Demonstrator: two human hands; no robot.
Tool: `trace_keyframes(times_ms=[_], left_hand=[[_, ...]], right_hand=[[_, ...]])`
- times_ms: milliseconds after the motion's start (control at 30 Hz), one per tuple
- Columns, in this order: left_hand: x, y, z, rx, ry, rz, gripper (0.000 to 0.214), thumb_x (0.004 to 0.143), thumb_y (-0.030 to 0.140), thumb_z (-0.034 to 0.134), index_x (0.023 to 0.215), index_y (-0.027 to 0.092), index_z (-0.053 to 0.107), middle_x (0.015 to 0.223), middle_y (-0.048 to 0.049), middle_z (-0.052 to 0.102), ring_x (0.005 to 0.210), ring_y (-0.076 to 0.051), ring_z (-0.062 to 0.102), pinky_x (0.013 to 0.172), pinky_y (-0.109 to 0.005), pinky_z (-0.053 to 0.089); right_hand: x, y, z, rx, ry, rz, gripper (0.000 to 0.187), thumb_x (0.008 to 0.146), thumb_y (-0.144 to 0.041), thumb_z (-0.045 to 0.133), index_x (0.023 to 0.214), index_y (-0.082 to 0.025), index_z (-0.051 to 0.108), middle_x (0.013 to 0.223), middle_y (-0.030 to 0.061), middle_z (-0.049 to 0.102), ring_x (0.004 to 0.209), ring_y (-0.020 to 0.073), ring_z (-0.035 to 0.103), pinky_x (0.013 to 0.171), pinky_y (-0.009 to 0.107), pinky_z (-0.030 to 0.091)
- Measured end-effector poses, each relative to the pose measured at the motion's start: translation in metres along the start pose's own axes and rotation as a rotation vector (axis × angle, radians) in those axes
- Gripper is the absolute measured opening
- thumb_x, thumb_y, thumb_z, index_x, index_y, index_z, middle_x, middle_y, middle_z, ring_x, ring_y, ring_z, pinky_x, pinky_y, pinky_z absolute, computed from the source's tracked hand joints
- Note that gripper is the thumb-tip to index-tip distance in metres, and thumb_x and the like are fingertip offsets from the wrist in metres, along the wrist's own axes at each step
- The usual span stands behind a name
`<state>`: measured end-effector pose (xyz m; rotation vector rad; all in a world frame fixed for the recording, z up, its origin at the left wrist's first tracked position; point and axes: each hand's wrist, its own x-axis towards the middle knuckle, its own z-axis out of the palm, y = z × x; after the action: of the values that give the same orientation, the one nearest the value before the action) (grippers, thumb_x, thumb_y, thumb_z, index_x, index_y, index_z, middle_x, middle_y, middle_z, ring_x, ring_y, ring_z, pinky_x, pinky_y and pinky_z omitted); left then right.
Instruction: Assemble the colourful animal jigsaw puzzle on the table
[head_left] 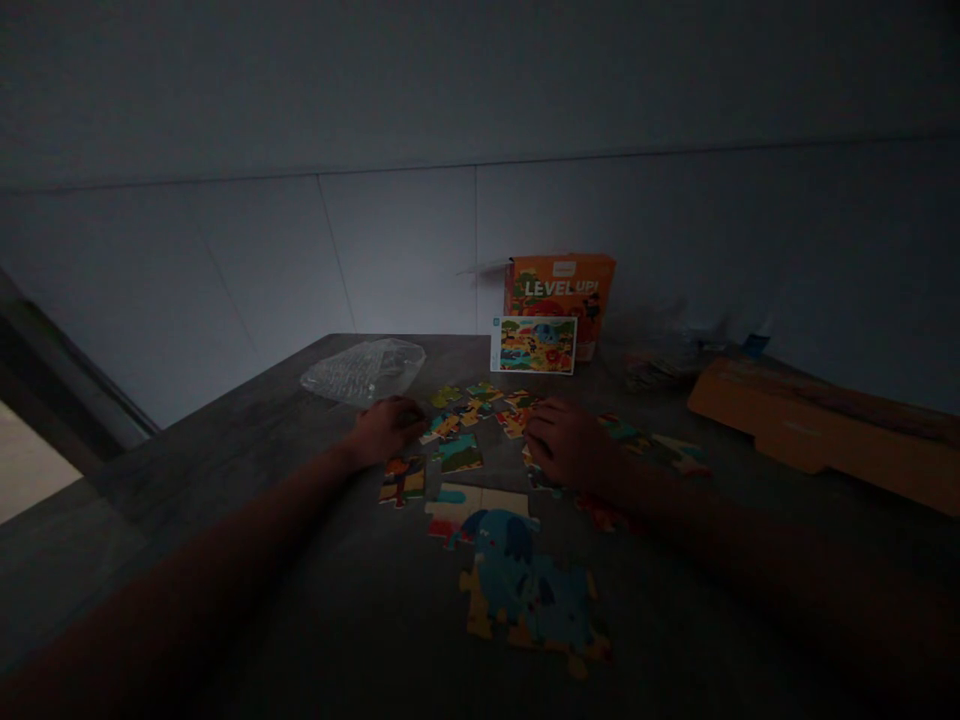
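My left hand rests at the left edge of a group of loose puzzle pieces, fingers loosely bent and nothing visible in them. On the other side of the group, my right hand has its fingers curled down together at a yellow and red puzzle piece; the fingertips are partly hidden in the dim light. Nearer me lies a joined section of puzzle with a blue elephant. A teal and green piece lies between the hands, and a piece with an orange figure lies below my left hand.
A picture card leans against an orange box at the back. Clear plastic packaging lies back left. More pieces lie beyond my right forearm, near an orange cardboard box part. A wall stands behind the grey table.
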<state>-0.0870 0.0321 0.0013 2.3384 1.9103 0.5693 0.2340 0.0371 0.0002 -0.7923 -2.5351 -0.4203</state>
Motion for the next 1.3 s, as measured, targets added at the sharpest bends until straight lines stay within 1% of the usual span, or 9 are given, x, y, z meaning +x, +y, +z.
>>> trace_keyframes(times_ms=[300, 433, 600, 800, 933, 1033, 1133, 1233, 1300], left_hand=[[-0.006, 0.015, -0.005, -0.004, -0.004, 0.052, 0.027, 0.086, 0.031, 0.053, 0.101, 0.019, 0.072, 0.115, -0.0113, 0.068, 0.111, -0.031, 0.06, 0.099, -0.048, 0.044], [-0.002, 0.025, -0.007, -0.026, -0.036, 0.123, 0.027, 0.088, 0.036, 0.053, 0.101, 0.022, 0.073, 0.125, -0.0061, 0.064, 0.116, -0.025, 0.059, 0.103, -0.035, 0.044], [0.035, 0.024, -0.001, 0.016, -0.023, -0.016, 0.044, 0.094, 0.043, 0.048, 0.121, 0.012, 0.063, 0.116, -0.015, 0.067, 0.101, -0.026, 0.066, 0.085, -0.032, 0.051], [0.081, 0.021, 0.005, 0.096, -0.139, -0.107, 0.031, 0.091, 0.043, 0.062, 0.088, 0.012, 0.065, 0.083, -0.0032, 0.067, 0.074, -0.016, 0.064, 0.072, -0.033, 0.054], [0.078, 0.036, -0.004, 0.088, -0.035, -0.067, 0.024, 0.092, 0.035, 0.061, 0.085, 0.012, 0.063, 0.075, -0.0019, 0.064, 0.068, -0.016, 0.062, 0.064, -0.029, 0.05], [0.046, 0.059, -0.007, 0.062, 0.1, 0.087, 0.016, 0.092, 0.026, 0.054, 0.089, 0.013, 0.062, 0.082, -0.0068, 0.065, 0.077, -0.02, 0.062, 0.069, -0.031, 0.049], [-0.001, 0.083, -0.003, 0.013, 0.128, 0.41, 0.018, 0.094, 0.019, 0.046, 0.086, 0.016, 0.062, 0.096, -0.0085, 0.064, 0.093, -0.02, 0.059, 0.084, -0.033, 0.048], [-0.035, 0.097, 0.004, -0.013, 0.144, 0.805, 0.021, 0.097, 0.018, 0.046, 0.086, 0.016, 0.063, 0.096, -0.0079, 0.064, 0.092, -0.02, 0.056, 0.082, -0.031, 0.049], [-0.041, 0.102, 0.007, 0.02, 0.207, 0.948, 0.018, 0.097, 0.015, 0.047, 0.092, 0.015, 0.065, 0.099, -0.0078, 0.063, 0.094, -0.02, 0.056, 0.08, -0.03, 0.05]], right_hand=[[0.001, 0.0, 0.0, -0.001, 0.008, -0.043, 0.02, 0.087, -0.015, 0.05, 0.077, -0.013, 0.067, 0.081, 0.0109, 0.066, 0.082, 0.0229, 0.056, 0.081, 0.037, 0.044], [0.002, -0.002, 0.001, -0.001, 0.02, -0.042, 0.019, 0.087, -0.015, 0.051, 0.077, -0.014, 0.067, 0.082, 0.0106, 0.067, 0.082, 0.0224, 0.056, 0.081, 0.037, 0.043], [0.003, -0.007, 0.0, -0.016, 0.039, -0.006, 0.019, 0.088, -0.017, 0.052, 0.076, -0.014, 0.067, 0.08, 0.0098, 0.066, 0.081, 0.023, 0.055, 0.075, 0.037, 0.041], [0.001, -0.005, -0.002, -0.022, 0.05, -0.003, 0.02, 0.089, -0.016, 0.05, 0.077, -0.013, 0.067, 0.08, 0.0099, 0.066, 0.081, 0.0226, 0.055, 0.079, 0.037, 0.042], [0.0, -0.003, -0.003, -0.022, 0.074, 0.032, 0.021, 0.09, -0.018, 0.05, 0.082, -0.012, 0.068, 0.081, 0.0113, 0.066, 0.082, 0.0244, 0.055, 0.08, 0.039, 0.042], [0.0, -0.005, -0.004, -0.003, 0.122, 0.087, 0.033, 0.092, -0.028, 0.051, 0.113, -0.007, 0.064, 0.093, 0.0154, 0.067, 0.089, 0.0271, 0.056, 0.081, 0.04, 0.043], [0.001, -0.007, -0.007, 0.056, 0.139, 0.046, 0.06, 0.09, -0.04, 0.056, 0.137, -0.005, 0.047, 0.102, 0.0175, 0.065, 0.094, 0.0278, 0.056, 0.083, 0.04, 0.044], [0.001, -0.007, -0.008, 0.07, 0.067, -0.147, 0.055, 0.088, -0.038, 0.056, 0.132, -0.005, 0.051, 0.098, 0.0161, 0.065, 0.092, 0.0273, 0.056, 0.084, 0.041, 0.043], [0.001, -0.006, -0.008, 0.058, 0.031, -0.232, 0.042, 0.087, -0.035, 0.057, 0.117, -0.006, 0.06, 0.093, 0.0153, 0.064, 0.089, 0.027, 0.056, 0.083, 0.041, 0.043]])
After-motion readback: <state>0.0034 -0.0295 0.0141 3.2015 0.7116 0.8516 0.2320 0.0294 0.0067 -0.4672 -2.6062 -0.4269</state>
